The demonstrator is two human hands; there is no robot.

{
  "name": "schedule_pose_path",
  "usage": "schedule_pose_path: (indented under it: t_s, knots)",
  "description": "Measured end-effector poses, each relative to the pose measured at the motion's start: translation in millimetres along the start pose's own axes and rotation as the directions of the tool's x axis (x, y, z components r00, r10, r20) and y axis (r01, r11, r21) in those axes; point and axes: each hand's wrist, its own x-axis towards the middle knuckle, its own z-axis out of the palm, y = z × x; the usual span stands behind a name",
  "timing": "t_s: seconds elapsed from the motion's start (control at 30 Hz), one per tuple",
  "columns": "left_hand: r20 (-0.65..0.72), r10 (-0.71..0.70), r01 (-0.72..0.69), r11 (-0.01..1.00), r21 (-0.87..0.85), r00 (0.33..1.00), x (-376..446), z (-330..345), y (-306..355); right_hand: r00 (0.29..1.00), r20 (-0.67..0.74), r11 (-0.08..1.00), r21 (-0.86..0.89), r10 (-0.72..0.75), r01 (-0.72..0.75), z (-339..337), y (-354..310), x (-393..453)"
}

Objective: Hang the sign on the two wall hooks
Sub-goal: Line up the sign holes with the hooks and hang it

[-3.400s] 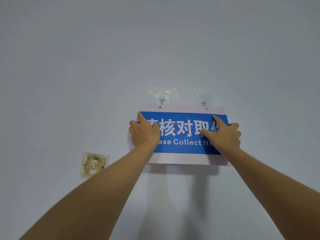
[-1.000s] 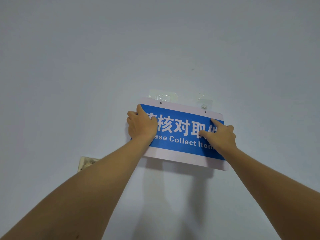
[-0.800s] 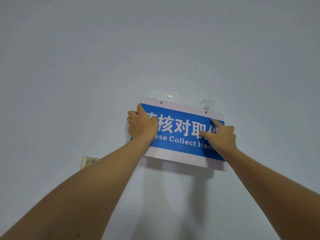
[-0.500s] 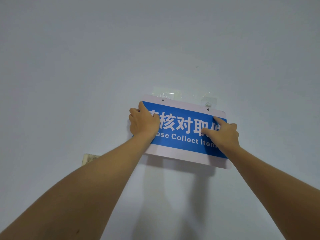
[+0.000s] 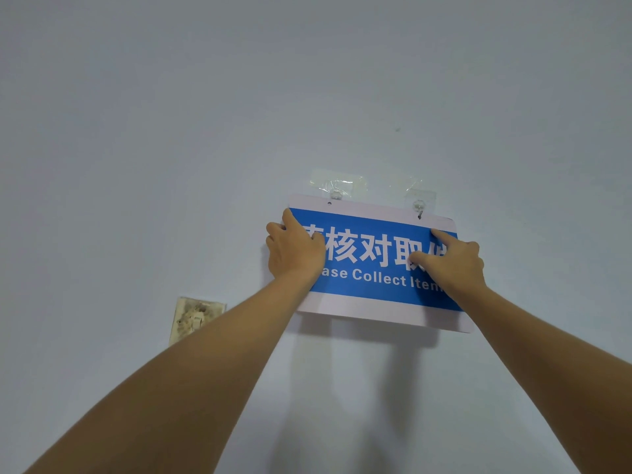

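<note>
Sign (image 5: 372, 265), blue band, white border

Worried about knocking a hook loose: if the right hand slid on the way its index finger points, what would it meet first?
Sliding over the sign, the right hand would probably meet the right hook first, though the line is approximate.

Indoor pickup spot, collection sign (image 5: 372, 289), pale wall (image 5: 171, 131)

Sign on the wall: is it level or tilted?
Tilted. The sign slopes down toward the right; the left hand and right hand hold its ends.
</note>
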Motion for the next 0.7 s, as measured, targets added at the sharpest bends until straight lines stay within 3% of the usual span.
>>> schedule_pose_path:
  t_s: [0.37,0.7]
  knots:
    - [0.032,0.018,-0.018,1.000,-0.003,0.999,4,5,5,1.000,-0.021,1.000,-0.028,0.006,-0.007,-4,4,2]
    - [0.052,-0.045,0.049,0.995,-0.087,0.998,-14,12,-11,0.999,-0.021,0.996,-0.080,-0.039,0.037,-4,8,6]
